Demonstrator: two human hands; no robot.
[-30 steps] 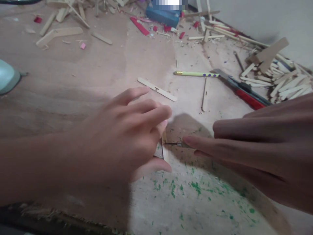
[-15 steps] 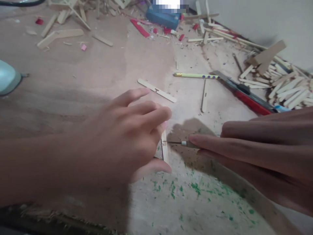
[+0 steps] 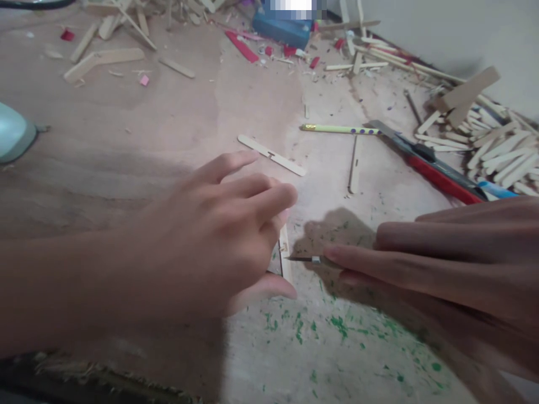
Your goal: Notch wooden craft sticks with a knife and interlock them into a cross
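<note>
My left hand (image 3: pixel 240 224) presses a flat popsicle stick (image 3: pixel 286 269) down on the table, fingers bent over its far part and thumb by its near end. A small notch shows in the bare stretch of that stick. From the right, my right hand (image 3: pixel 438 264) pinches a thin craft knife (image 3: pixel 316 260), its blade tip at the stick's right edge just below the notch. Beyond my left fingers lies another popsicle stick (image 3: pixel 290 164) with a cut notch in its middle. A third, slotted stick (image 3: pixel 353 168) lies to the right of it.
A yellow pencil (image 3: pixel 332 129) and a red-and-black box cutter (image 3: pixel 438 168) lie beyond my right hand. Piled sticks (image 3: pixel 505 151) are at the far right. Wood scraps (image 3: pixel 105 59) and a blue block (image 3: pixel 281 28) lie at the back. A pale rounded device (image 3: pixel 14 133) sits at left.
My right hand has moved slightly nearer to me, and the knife tip has shifted from the notch to just below it. My left hand keeps its hold on the stick.
</note>
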